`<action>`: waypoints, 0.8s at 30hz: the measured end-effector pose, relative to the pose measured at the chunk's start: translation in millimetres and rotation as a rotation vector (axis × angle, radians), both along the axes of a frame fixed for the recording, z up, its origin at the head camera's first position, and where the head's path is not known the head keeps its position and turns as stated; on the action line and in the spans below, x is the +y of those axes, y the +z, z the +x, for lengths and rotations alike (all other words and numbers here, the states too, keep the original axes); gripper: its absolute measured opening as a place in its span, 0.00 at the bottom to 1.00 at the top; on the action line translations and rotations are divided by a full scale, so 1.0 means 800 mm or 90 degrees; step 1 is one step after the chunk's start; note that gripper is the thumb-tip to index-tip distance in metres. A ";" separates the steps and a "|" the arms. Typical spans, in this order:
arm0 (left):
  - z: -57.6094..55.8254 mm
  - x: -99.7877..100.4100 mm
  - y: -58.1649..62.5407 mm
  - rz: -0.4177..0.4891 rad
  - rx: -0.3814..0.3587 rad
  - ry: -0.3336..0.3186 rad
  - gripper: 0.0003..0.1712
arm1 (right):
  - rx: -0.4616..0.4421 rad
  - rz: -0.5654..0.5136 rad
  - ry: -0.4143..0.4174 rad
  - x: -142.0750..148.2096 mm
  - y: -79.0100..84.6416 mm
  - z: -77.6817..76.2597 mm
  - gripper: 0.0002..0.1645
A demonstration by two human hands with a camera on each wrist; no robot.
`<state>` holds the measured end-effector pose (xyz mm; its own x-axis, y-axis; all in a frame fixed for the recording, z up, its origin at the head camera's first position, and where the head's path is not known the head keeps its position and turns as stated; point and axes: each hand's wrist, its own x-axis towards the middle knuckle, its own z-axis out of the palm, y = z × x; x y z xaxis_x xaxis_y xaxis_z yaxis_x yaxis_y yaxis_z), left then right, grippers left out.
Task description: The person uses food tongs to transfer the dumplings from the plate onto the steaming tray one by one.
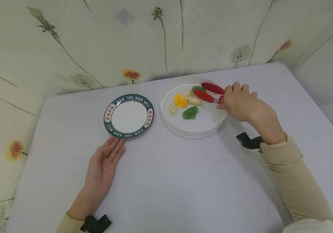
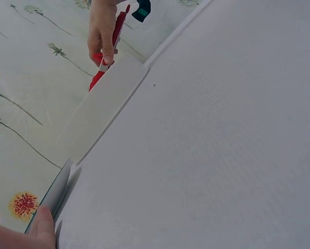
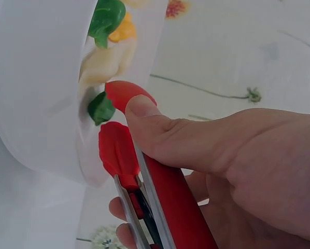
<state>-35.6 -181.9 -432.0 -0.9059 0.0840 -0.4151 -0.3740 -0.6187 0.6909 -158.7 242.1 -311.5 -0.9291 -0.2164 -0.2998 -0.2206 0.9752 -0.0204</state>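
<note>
My right hand (image 1: 242, 103) grips a pair of red tongs (image 1: 203, 96) over a round white steamer tray (image 1: 194, 134). The tongs' spread tips stand beside a green dumpling (image 3: 100, 108) at the tray's back; nothing shows pinched between them. Around it in the tray lie a yellow dumpling (image 1: 180, 101), cream dumplings (image 1: 195, 100), a small pale one (image 1: 172, 108) and a second green dumpling (image 1: 190, 112) nearer the front. My left hand (image 1: 102, 168) lies palm up with extended fingers, their tips at the near rim of a green-rimmed plate (image 1: 129, 117), which is bare.
A white cloth covers the table (image 1: 160, 184), and a curtain (image 1: 102, 42) printed with flowers hangs behind its back edge. The plate stands just left of the tray. Black wrist mounts sit on both arms, one (image 1: 249, 141) near the tray's right side.
</note>
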 end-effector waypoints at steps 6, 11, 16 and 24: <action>0.001 0.001 0.003 -0.003 0.002 0.002 0.34 | 0.001 -0.005 -0.001 -0.004 0.002 0.000 0.41; 0.001 0.001 0.004 0.003 -0.004 0.009 0.34 | 0.005 -0.008 0.009 -0.015 0.011 0.005 0.44; 0.000 0.002 0.004 0.008 -0.006 0.012 0.34 | 0.021 -0.004 0.037 -0.031 0.019 0.013 0.44; 0.000 0.001 0.003 0.004 -0.004 0.007 0.34 | 0.050 0.000 0.085 -0.056 0.020 0.025 0.41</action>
<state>-35.9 -181.1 -429.5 -0.9041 0.0771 -0.4203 -0.3719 -0.6265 0.6850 -138.9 197.1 -295.6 -0.9128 -0.3392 -0.2275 -0.3488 0.9372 0.0021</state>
